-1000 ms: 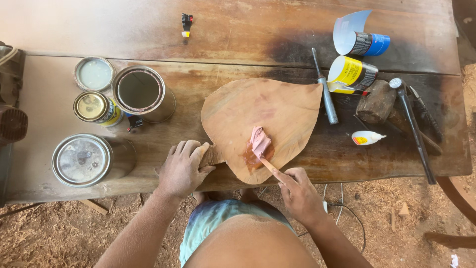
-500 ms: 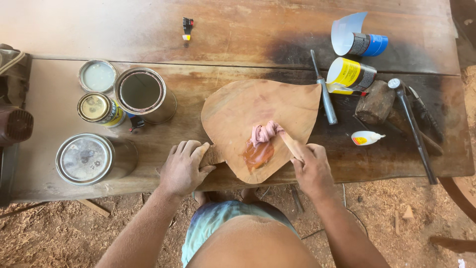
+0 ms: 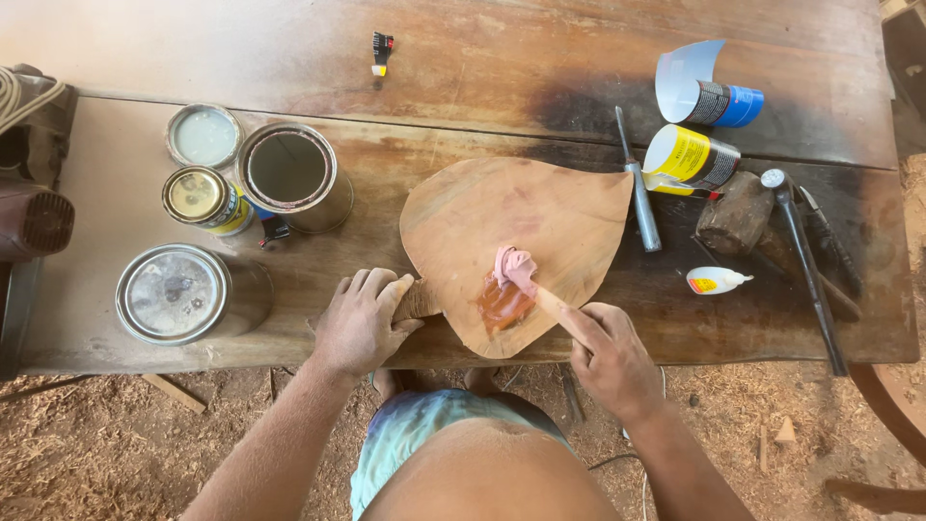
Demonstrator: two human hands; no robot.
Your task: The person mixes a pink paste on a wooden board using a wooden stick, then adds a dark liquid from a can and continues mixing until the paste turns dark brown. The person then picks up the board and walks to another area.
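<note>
Head view, looking straight down on a dark wooden table (image 3: 463,58).

Containers at left: open can (image 3: 289,174) with a dark, dull inside, contents not readable; small round lid (image 3: 203,135), pale inside, just beside it; short can (image 3: 201,198) with a brass-coloured top, closed; larger tin (image 3: 178,292) with a silvery lid, closed, near the front edge. At right: two cans lying on their sides, one blue (image 3: 723,103) with a white sheet curled at its mouth, one yellow (image 3: 690,156); contents hidden.

Leaf-shaped wooden board (image 3: 521,232) lying flat at table centre, long axis running diagonally, broad lobe towards upper right, narrow stem towards the near left edge. Left hand (image 3: 362,323) clenched over the stem, pinning the board down. Right hand (image 3: 608,352) gripping a wooden stick (image 3: 552,304) wrapped at its tip with a pink rag (image 3: 514,268), stick pointing up and left onto the board. Wet reddish patch (image 3: 502,304) on the board just below the rag.

Around: chisel (image 3: 639,193) touching the board's right edge; wooden block (image 3: 735,212), small white bottle (image 3: 719,281) and long metal tools (image 3: 805,260) further right, well apart from the hands. Small black and red object (image 3: 382,46) at the far side. Sawdust-covered floor (image 3: 96,453) below.
</note>
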